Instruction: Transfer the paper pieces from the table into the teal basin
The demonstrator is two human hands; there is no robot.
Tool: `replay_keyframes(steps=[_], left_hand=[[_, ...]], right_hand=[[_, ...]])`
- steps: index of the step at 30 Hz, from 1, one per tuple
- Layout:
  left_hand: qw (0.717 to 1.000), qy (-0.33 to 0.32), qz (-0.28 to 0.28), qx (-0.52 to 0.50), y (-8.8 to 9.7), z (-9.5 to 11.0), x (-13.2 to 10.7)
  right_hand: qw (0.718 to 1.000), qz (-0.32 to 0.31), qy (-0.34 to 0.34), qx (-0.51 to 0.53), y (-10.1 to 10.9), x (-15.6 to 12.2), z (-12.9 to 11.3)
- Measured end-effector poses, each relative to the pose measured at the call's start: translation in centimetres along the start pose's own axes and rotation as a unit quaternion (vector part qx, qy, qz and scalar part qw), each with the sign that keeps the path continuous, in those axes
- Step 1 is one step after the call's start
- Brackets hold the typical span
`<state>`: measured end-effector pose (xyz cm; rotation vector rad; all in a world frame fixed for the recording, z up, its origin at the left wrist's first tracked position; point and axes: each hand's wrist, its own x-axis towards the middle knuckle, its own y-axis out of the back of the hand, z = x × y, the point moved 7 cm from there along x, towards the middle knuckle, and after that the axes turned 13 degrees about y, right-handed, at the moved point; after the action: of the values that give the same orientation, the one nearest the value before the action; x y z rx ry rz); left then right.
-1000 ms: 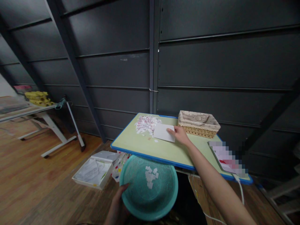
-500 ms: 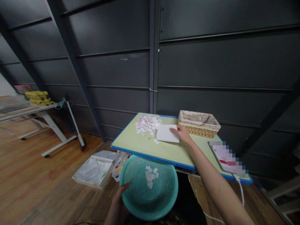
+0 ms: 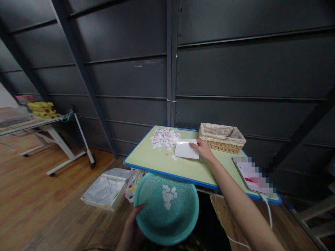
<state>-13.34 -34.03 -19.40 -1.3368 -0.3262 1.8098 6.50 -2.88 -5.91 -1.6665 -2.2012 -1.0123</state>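
My left hand [image 3: 132,228] grips the rim of a teal plastic basin [image 3: 180,219] held below the near edge of the green table [image 3: 162,164]. Several white paper scraps [image 3: 167,196] lie inside the basin. My right hand [image 3: 202,150] reaches across the table and pinches the right edge of a white card [image 3: 185,150], whose far edge is lifted a little. A pile of small white and red paper scraps [image 3: 164,137] lies just beyond the card on the table's far left.
A lined wicker basket [image 3: 221,137] stands at the table's back right. A blurred paper pad [image 3: 252,173] lies near the right edge, a white cable [image 3: 268,209] hanging below. On the wooden floor, left, sits an open white box [image 3: 106,188]. Another table [image 3: 31,125] stands far left.
My right hand has drawn the white card slightly right, away from the scrap pile, and tipped its far edge up. The basin and left hand have stayed put.
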Motion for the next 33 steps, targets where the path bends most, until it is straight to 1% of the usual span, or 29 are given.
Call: replay_keyframes(steps=[4,7,10,12,15,18,21,23,26,33], left_hand=[[1.000,-0.023,0.003,0.007,1.0,0.0,0.9],[1.000,-0.020,-0.004,0.007,1.5,-0.2,1.4],[1.000,-0.012,-0.008,0.009,1.7,-0.5,1.5],[1.000,-0.016,-0.011,0.012,1.7,-0.4,1.6],[1.000,-0.023,-0.011,0.004,1.6,-0.2,1.5],[1.000,-0.017,-0.015,-0.004,1.0,-0.1,1.1],[1.000,-0.020,-0.010,-0.003,0.6,0.1,0.6],[1.000,-0.019,-0.003,-0.005,0.6,0.1,0.5],[1.000,-0.014,-0.008,-0.001,0.9,-0.2,0.8],[0.999,-0.024,-0.017,0.020,1.3,-0.2,1.3]], right_hand=[[0.999,0.009,0.017,-0.032,0.2,0.1,0.1],[0.996,0.027,0.037,-0.078,0.7,0.2,-0.3],[0.993,0.042,0.046,-0.096,0.9,0.1,-0.8],[0.994,0.043,0.044,-0.089,0.8,0.1,-0.9],[0.998,0.024,0.025,-0.052,0.3,0.0,-0.5],[1.000,0.017,0.015,-0.017,0.1,-0.1,-0.2],[1.000,0.015,0.014,-0.010,0.1,-0.1,-0.1],[1.000,0.006,0.005,0.006,-0.1,-0.1,-0.1],[0.999,0.003,-0.005,0.033,-0.2,-0.2,-0.1],[1.000,0.004,-0.002,0.027,-0.2,-0.2,-0.1]])
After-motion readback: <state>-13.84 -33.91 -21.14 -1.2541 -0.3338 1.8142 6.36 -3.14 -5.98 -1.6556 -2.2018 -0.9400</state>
